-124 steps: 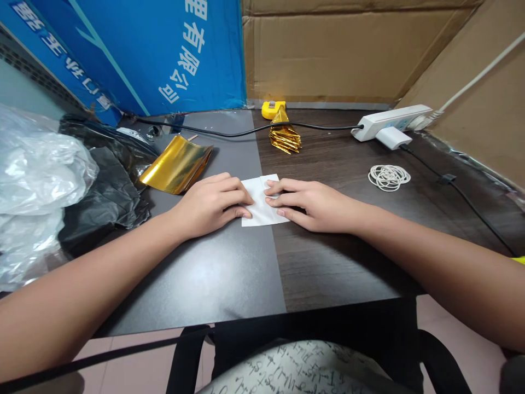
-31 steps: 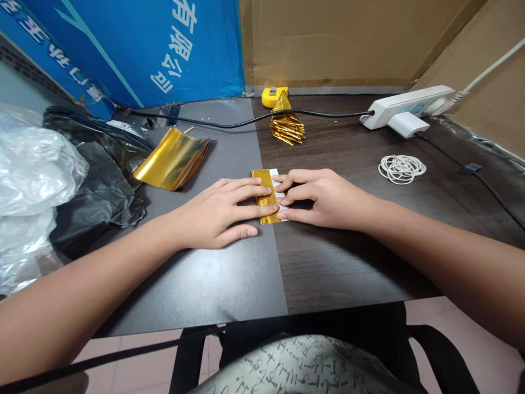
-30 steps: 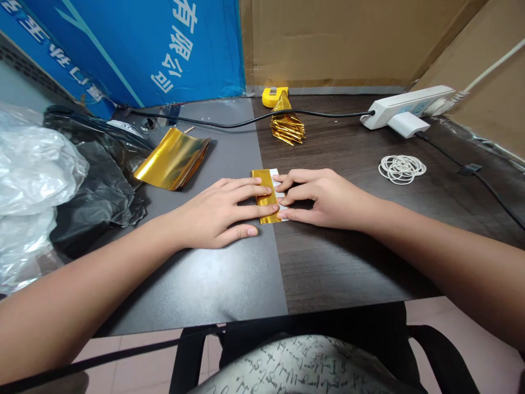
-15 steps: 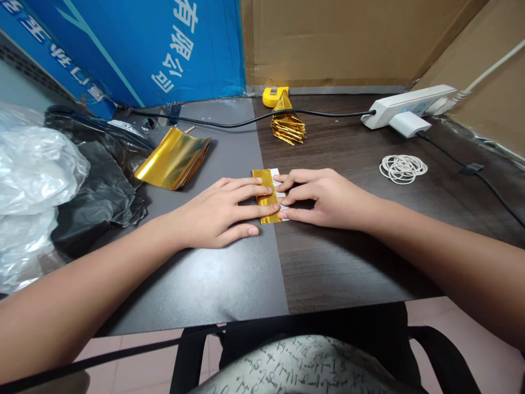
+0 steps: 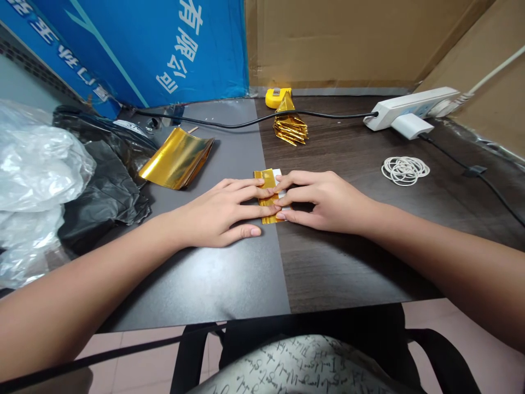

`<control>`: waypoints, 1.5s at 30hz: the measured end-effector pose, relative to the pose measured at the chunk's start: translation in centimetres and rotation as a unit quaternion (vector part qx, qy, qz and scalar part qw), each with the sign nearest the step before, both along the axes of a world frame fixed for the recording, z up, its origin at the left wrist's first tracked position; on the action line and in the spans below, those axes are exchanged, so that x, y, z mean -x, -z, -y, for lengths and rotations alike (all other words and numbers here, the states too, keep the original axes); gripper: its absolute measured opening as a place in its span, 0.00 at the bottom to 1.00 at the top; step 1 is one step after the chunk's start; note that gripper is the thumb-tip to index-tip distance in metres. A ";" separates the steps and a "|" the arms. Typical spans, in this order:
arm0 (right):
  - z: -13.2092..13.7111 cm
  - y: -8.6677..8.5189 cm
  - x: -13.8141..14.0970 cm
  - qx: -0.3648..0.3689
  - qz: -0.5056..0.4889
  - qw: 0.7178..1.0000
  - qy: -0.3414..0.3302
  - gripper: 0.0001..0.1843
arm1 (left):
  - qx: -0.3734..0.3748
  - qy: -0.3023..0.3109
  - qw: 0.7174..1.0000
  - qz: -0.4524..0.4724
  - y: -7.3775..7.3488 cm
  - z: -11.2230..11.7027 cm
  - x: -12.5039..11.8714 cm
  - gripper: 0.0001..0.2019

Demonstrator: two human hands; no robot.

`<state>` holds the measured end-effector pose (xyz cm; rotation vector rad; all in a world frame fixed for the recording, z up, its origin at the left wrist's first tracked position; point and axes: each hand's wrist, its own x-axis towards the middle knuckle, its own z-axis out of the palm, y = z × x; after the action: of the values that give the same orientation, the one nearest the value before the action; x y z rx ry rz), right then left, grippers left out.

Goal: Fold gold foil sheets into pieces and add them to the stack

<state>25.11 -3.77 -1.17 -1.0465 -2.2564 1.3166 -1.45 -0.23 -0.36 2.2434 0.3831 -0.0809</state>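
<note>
A small folded paper, gold on one side and white on the other, lies on the table where the grey mat meets the dark wood. My left hand lies flat, fingers stretched out and pressing on the gold flap. My right hand comes in from the right, its fingertips pressing the paper's right edge and meeting the left fingertips. Only a thin white strip shows between the fingers. Most of the paper is hidden under both hands.
A curled stack of gold sheets lies to the back left, beside a black bag and clear plastic. Folded gold pieces, a yellow tape measure, white rubber bands, a power strip and a black cable sit further back.
Four seconds ago the paper lay white side up and wider; now it is narrower with a gold flap on top. In the last second my fingertips have closed together slightly.
</note>
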 end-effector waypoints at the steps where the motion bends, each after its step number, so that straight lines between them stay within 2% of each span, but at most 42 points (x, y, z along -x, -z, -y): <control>1: 0.0 0.0 0.1 0.005 0.003 1.000 0.001 0.09 | -0.001 -0.001 1.000 0.002 0.0 0.0 0.0 0.24; 7: 0.0 -0.3 0.1 0.030 0.053 0.998 -0.013 0.09 | -0.014 0.009 0.999 0.037 0.2 0.0 0.5 0.25; 12: -0.1 -0.8 0.2 0.012 0.101 0.994 -0.034 0.11 | 0.002 0.022 0.999 0.047 0.0 -0.2 1.0 0.24; 16: -0.2 -1.1 0.4 -0.003 0.109 0.993 -0.044 0.09 | 0.018 0.037 0.997 0.062 -0.4 -0.5 1.0 0.19; 20: -0.3 -1.2 0.6 -0.015 0.102 0.993 -0.056 0.09 | -0.013 0.032 0.996 0.082 -0.5 -0.6 0.9 0.16; 25: -0.4 -1.2 0.6 -0.008 0.109 0.992 -0.059 0.12 | -0.031 0.020 0.993 0.110 -0.5 -0.6 0.7 0.21; 29: -0.4 -1.2 0.6 -0.011 0.101 0.993 -0.061 0.12 | -0.045 0.011 0.995 0.088 -0.4 -0.7 0.7 0.18; 34: -0.5 -1.4 0.7 -0.004 0.109 0.992 -0.063 0.11 | -0.075 -0.049 0.996 0.020 0.0 -1.0 1.0 0.14; 41: -0.5 -1.6 0.7 0.001 0.100 0.993 -0.065 0.11 | -0.112 -0.104 0.987 -0.047 0.9 -1.3 1.0 0.16; 45: -0.5 -1.7 0.8 0.012 0.113 0.991 -0.067 0.10 | -0.131 -0.147 0.973 -0.118 1.4 -1.7 0.9 0.19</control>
<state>24.33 -3.29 0.54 -1.1198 -2.5226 1.3394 -2.38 1.42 -1.80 2.4136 0.8965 -0.1476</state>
